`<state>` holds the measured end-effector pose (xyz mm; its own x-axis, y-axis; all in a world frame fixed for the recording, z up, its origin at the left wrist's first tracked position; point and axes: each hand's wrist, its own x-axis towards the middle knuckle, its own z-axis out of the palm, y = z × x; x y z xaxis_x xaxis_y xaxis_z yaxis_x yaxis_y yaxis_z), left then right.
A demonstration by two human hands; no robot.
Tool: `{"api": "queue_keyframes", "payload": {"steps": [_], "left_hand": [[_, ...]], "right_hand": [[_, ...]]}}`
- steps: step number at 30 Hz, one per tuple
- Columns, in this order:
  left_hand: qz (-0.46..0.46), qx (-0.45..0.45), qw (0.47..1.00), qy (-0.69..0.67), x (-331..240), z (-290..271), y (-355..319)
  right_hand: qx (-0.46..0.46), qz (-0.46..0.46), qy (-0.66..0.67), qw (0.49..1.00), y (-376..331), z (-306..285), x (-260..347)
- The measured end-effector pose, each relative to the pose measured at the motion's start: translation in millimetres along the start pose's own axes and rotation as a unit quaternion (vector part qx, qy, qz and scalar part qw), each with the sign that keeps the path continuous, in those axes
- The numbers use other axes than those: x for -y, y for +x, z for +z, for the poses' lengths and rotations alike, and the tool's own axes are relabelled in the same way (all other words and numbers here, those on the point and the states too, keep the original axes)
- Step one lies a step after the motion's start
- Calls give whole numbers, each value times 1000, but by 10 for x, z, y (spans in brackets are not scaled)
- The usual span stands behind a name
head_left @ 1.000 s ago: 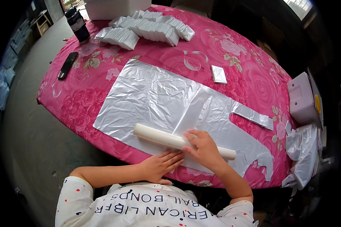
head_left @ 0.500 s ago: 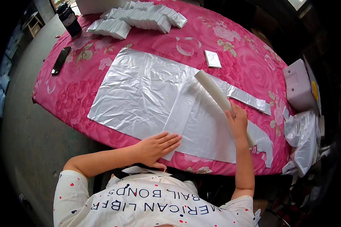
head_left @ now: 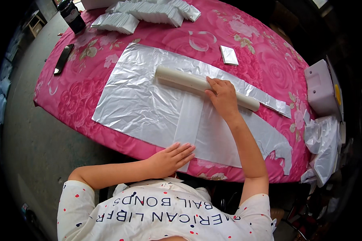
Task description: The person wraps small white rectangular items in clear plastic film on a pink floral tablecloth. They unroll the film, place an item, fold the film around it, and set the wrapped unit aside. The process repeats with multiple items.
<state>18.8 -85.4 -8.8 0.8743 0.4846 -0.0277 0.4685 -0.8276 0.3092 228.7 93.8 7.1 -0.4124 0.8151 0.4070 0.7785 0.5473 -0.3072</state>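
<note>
With fingers together, my left hand (head_left: pixel 171 161) lay flat on the plastic bag's (head_left: pixel 128 102) six-o'clock edge, while my right hand (head_left: pixel 223 94), curled over the tube (head_left: pixel 183 80) toward one, needed even pressure.

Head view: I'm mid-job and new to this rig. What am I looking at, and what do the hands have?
There's no robot: these are a person's bare hands. A fisheye camera on their head looks down, so straight edges bend; picture left is their left.

A pink flowered cloth covers the table. On it lies silvery-white plastic film, with a small folded packet beyond, rows of similar packets at the back, and a dark bottle.

The left hand lies flat at the film's near edge. The right hand is on a white tube; gripping or just pressing, I can't tell.
</note>
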Motion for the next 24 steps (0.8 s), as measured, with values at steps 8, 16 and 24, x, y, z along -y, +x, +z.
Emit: {"api": "queue_keyframes", "payload": {"steps": [8,16,24], "left_hand": [[118,-70,988,-70,288,-16,-206],[171,-168,960,-145,434,-53,-188],[-4,-161,983,-88,600,-246,21]], "right_hand": [[110,-77,173,976,-234,-156,287],[195,-125,219,948,-892,-205,707],[81,-84,151,982,-965,-80,706]]}}
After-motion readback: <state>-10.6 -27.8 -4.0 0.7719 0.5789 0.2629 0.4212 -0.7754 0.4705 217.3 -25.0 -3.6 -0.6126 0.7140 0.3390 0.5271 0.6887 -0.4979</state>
